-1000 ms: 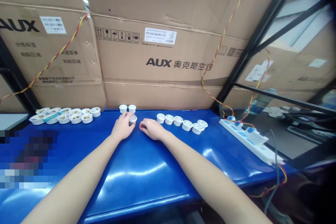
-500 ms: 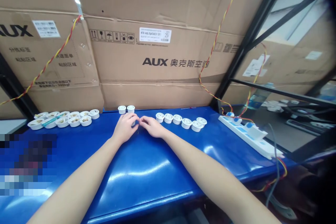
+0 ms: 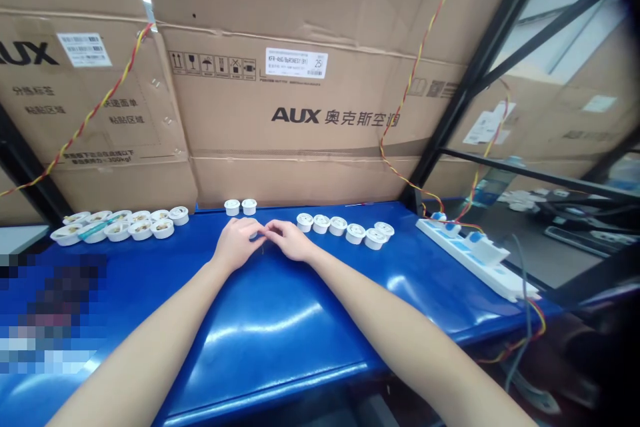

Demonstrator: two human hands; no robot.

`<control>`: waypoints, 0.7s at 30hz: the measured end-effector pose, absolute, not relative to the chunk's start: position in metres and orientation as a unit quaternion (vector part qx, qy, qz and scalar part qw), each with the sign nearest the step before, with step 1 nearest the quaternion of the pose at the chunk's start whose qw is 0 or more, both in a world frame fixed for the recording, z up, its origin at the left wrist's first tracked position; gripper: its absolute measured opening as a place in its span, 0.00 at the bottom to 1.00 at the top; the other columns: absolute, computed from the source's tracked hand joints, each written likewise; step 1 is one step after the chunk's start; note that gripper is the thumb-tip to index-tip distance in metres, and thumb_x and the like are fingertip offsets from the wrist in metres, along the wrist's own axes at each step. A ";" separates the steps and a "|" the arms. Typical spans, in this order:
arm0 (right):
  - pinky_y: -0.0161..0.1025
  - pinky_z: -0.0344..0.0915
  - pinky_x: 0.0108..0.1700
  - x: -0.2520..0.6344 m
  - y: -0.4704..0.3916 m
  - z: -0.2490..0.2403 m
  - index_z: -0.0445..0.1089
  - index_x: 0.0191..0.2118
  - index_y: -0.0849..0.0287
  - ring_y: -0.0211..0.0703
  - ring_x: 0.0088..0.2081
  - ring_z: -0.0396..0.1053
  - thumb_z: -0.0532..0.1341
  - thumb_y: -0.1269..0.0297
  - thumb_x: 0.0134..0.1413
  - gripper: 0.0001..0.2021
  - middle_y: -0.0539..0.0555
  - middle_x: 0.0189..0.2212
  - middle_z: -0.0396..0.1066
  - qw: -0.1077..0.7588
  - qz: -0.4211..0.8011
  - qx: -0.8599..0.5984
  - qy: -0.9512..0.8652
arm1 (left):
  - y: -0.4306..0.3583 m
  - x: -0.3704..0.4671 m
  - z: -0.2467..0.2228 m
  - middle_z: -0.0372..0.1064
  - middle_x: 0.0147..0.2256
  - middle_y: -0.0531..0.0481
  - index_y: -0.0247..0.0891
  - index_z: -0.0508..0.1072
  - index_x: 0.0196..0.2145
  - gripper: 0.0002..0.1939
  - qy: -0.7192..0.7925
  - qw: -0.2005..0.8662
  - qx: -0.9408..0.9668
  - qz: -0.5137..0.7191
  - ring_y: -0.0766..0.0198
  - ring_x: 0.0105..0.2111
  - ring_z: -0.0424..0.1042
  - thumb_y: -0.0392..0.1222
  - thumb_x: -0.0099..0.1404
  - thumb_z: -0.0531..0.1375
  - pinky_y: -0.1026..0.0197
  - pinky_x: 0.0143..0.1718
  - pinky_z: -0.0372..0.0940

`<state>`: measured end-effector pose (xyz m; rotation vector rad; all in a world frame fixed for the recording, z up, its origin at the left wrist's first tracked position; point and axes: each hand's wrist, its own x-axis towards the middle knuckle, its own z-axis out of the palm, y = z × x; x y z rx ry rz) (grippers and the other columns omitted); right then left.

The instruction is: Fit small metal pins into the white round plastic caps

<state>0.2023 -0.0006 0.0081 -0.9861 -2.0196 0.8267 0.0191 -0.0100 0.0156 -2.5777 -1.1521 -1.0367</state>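
My left hand (image 3: 237, 243) and my right hand (image 3: 289, 240) meet fingertip to fingertip over the blue table (image 3: 265, 347). Both are closed in a pinch; whatever lies between the fingertips is too small to make out. Just behind my left hand stand two small white round cups (image 3: 233, 207). To the right of my right hand, a row of several similar white cups (image 3: 337, 226) with flat tops curves toward the right. At the far left, several open white cups (image 3: 141, 229) hold small brownish pieces, and a teal stick-like tool (image 3: 100, 227) lies across them.
Cardboard boxes (image 3: 300, 167) stand like a wall along the table's back edge. A white power strip (image 3: 475, 260) with plugs lies at the right, beside a black metal rack (image 3: 463, 80). Twisted red-yellow wires (image 3: 105, 107) hang in front of the boxes.
My hands stay together at nearly the same place, with only slight finger movement. The cups have not moved; the view has shifted a little.
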 end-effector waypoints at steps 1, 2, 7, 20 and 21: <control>0.35 0.60 0.37 0.202 -0.001 0.009 0.70 0.36 0.60 0.38 0.32 0.65 0.55 0.55 0.61 0.14 0.50 0.32 0.71 0.368 0.329 -0.381 -0.782 | -0.010 0.019 0.015 0.76 0.34 0.52 0.42 0.75 0.33 0.05 -0.382 0.071 -0.853 -0.348 0.60 0.37 0.73 0.42 0.64 0.60 0.57 0.37 0.59; 0.35 0.60 0.37 0.203 -0.001 0.009 0.71 0.36 0.60 0.38 0.32 0.64 0.55 0.55 0.61 0.14 0.50 0.31 0.71 0.371 0.335 -0.379 -0.779 | -0.010 0.019 0.015 0.76 0.34 0.52 0.42 0.75 0.33 0.05 -0.382 0.077 -0.851 -0.353 0.60 0.36 0.73 0.43 0.64 0.59 0.57 0.37 0.58; 0.34 0.59 0.34 0.202 -0.003 0.012 0.71 0.36 0.60 0.36 0.28 0.61 0.55 0.57 0.60 0.13 0.48 0.25 0.67 0.390 0.365 -0.375 -0.758 | -0.012 0.020 0.017 0.77 0.33 0.53 0.42 0.75 0.31 0.09 -0.391 0.113 -0.833 -0.375 0.61 0.34 0.73 0.45 0.66 0.58 0.57 0.38 0.58; 0.32 0.59 0.27 0.201 -0.002 0.013 0.72 0.32 0.61 0.34 0.25 0.61 0.63 0.52 0.50 0.15 0.49 0.25 0.68 0.442 0.494 -0.351 -0.662 | -0.016 0.019 0.022 0.78 0.35 0.52 0.43 0.77 0.32 0.13 -0.374 0.123 -0.826 -0.404 0.61 0.35 0.73 0.47 0.69 0.55 0.56 0.39 0.59; 0.32 0.59 0.27 0.201 -0.001 0.013 0.72 0.32 0.61 0.33 0.25 0.61 0.64 0.52 0.49 0.15 0.48 0.24 0.67 0.445 0.495 -0.353 -0.658 | -0.016 0.019 0.022 0.78 0.34 0.52 0.43 0.77 0.32 0.13 -0.370 0.123 -0.826 -0.407 0.61 0.35 0.73 0.47 0.69 0.55 0.56 0.39 0.59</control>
